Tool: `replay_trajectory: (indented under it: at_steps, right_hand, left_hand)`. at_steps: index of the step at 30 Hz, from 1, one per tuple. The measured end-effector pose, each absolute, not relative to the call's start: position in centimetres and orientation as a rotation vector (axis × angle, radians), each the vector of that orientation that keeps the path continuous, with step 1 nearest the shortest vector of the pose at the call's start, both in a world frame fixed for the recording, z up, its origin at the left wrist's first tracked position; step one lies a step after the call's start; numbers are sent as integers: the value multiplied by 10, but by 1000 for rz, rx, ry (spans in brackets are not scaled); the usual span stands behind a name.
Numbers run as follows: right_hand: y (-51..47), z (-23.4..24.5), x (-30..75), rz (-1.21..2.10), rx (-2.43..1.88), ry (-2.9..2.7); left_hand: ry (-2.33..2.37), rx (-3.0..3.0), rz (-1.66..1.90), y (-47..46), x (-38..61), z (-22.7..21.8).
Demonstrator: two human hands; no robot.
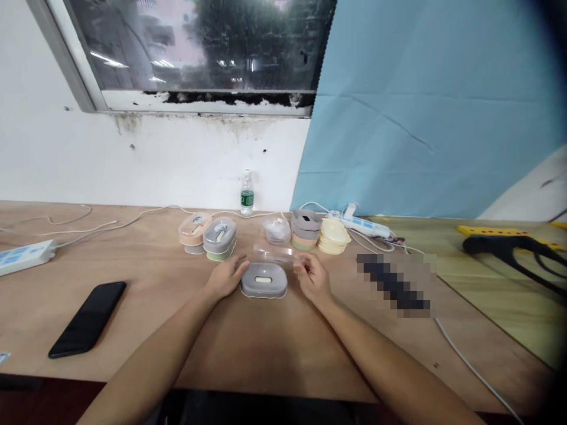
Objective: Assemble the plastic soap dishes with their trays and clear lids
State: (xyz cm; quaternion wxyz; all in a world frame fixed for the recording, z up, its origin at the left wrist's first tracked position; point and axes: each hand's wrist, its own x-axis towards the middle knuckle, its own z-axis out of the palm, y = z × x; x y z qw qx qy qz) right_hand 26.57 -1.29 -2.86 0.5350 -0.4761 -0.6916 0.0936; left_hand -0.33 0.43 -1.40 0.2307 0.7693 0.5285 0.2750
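A grey oval box point(264, 288) with a pale bar in its middle sits on the table between my hands. Just behind it a clear plastic lid point(275, 254) is tilted up, its right edge pinched in the fingers of my right hand point(313, 277). My left hand point(227, 276) is at the box's left side, thumb and forefinger apart, with nothing visible in it. Beyond my left hand stand a peach lidded box point(194, 231) and a grey lidded box point(220, 236). Past the lid are clear lids point(277, 231), stacked grey boxes point(305, 221) and pale yellow trays point(333, 237).
A black phone point(88, 319) lies at the left, near a white power strip point(27, 257). A water bottle point(247, 195) stands against the wall. Another power strip point(365, 225) and cables run along the back right. A blurred-out dark object point(394, 284) lies at right.
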Motion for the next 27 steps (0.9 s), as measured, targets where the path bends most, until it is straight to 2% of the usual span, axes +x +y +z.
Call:
replay_trajectory:
  at_steps: [5, 10, 16, 20, 23, 27]
  right_hand:
    - [-20, -18, 250, 439, -1161, -1678]
    - [-15, -16, 239, 743, -1233, -1593]
    - [-4, -17, 250, 878, -1417, -1807]
    - [-1, -17, 256, 796, -1538, -1994]
    - [-1, -16, 258, 757, -1555, -2042]
    - [-1, -13, 260, 881, -1583, -2031]
  left_hand:
    - [1232, 2141, 1002, 0, -7, -13]
    - [1295, 2060, 1134, -4, -2, -11]
    - [1340, 2121, 863, 1, -2, -13]
    - [1327, 2208, 700, 4, -2, -13]
    - [1370, 2247, 634, 2, -2, -10]
    - [1457, 2311, 623, -2, -2, -5]
